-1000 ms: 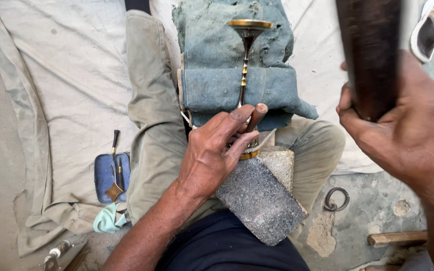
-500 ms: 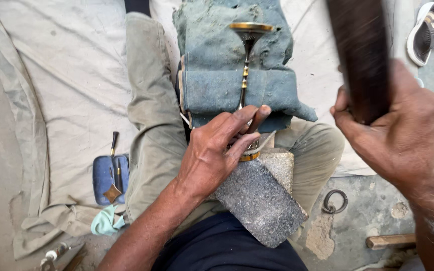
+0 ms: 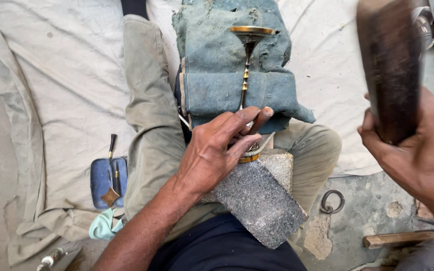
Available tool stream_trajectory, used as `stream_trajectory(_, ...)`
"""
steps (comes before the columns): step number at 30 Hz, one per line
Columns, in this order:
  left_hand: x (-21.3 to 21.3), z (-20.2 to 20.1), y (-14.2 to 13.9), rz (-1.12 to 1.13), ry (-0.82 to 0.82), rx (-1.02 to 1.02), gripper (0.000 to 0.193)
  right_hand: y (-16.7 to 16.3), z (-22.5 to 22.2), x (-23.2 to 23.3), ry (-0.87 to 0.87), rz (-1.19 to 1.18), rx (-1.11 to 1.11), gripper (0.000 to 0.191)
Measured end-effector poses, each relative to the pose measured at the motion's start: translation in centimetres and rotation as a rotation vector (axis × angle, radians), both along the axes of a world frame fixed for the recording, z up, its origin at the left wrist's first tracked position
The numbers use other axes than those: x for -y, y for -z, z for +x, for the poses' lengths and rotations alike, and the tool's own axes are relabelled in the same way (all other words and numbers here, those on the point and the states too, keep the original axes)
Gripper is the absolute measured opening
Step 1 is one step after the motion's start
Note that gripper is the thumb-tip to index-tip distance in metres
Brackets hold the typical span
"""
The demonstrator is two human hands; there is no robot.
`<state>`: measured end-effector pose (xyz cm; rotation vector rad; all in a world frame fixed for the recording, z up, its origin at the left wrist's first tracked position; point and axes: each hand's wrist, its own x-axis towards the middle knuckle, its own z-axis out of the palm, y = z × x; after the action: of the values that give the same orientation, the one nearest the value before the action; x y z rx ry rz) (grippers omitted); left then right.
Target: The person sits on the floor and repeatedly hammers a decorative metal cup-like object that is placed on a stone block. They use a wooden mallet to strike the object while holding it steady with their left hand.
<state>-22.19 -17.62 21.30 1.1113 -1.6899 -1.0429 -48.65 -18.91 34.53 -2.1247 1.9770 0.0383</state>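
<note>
Gripping a dark wooden mallet [image 3: 388,70], the right hand [image 3: 418,155] is raising it at the upper right; left hand [image 3: 217,155] is pinning a brass stemmed piece [image 3: 247,65] on blue cloth [image 3: 217,90] over the lap, beside a grey stone block [image 3: 259,200].

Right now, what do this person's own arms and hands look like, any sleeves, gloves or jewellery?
Both are bare. The left hand wears no glove, ring or watch, and its forearm shows no sleeve up to the frame edge. The right hand is likewise ungloved and ringless; its wrist is bare, and the arm beyond is cut off by the frame.
</note>
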Motion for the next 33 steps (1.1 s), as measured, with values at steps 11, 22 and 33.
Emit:
stream_trajectory(11,0.8,1.0,0.2,-0.004,0.093,-0.021,0.049,1.7,-1.0,-0.9,-0.159,-0.084,-0.106,0.04)
stream_trajectory(22,1.2,1.6,1.2,-0.023,0.121,-0.061,0.049,2.2,-0.5,-0.6,0.091,0.077,0.078,0.031)
stream_trajectory(33,1.7,2.1,0.9,-0.037,0.179,-0.02,0.046,1.5,0.5,-0.8,0.038,-0.003,0.063,0.036)
